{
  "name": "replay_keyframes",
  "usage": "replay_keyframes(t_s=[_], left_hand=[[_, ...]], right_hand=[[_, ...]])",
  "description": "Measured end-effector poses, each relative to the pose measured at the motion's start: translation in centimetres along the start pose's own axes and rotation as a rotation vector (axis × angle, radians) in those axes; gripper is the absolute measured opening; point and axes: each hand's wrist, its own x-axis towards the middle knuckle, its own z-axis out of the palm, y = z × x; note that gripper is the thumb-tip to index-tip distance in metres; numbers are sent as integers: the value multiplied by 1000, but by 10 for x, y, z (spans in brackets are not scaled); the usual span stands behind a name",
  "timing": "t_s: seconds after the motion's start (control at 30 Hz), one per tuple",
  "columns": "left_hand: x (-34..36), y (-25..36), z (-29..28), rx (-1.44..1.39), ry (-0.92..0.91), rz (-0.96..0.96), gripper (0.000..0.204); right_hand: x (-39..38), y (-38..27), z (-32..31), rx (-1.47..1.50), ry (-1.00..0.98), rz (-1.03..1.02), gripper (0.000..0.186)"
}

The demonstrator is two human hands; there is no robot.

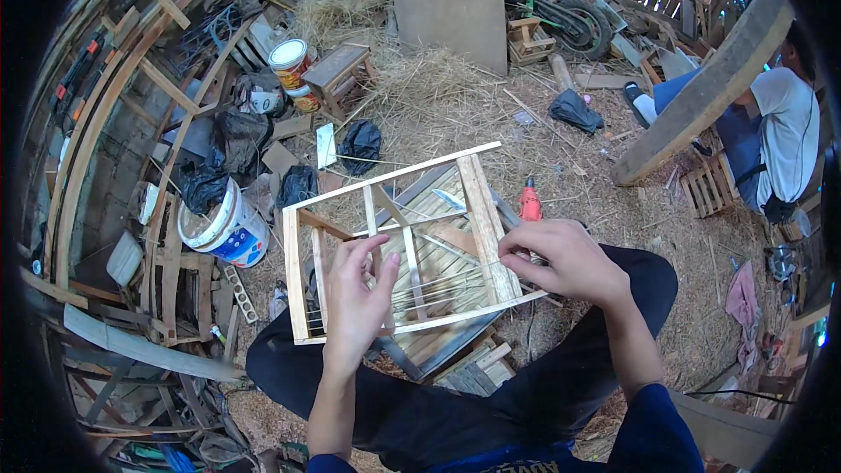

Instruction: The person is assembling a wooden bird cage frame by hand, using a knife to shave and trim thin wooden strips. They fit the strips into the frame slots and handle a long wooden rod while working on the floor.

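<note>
A small wooden frame (393, 184) of pale slats, with several thin sticks across its near left part, rests between my bent legs. Over its left half is my left hand (357, 285), fingers and thumb apart, nothing visible between them. At the frame's right end, beside the wide slat (484, 228), my right hand (569, 263) has its fingers pinched together; whatever is between the fingertips is too small to make out. Beneath the frame lies a wooden board surface (455, 337). A pale blade-shaped piece (449, 201) shows through the frame near the wide slat.
A red power tool (530, 201) stands just beyond my right hand. At left are a white bucket (229, 232), paint cans (291, 66) and a wooden stool (335, 74). A slanted post (701, 92) rises at right, before a seated person (780, 131). Straw and shavings litter the ground.
</note>
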Motion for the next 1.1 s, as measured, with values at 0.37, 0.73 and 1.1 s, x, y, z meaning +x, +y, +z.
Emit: replay_keyframes(t_s=[0.37,0.73,1.1], left_hand=[[1,31,34,80,-271,613,24],[0,23,45,12,-294,674,23],[-1,24,51,-8,-311,672,21]], right_hand=[[-10,-33,26,-344,191,46,10],[-15,-37,49,-404,364,132,17],[-22,-37,54,-338,434,141,17]])
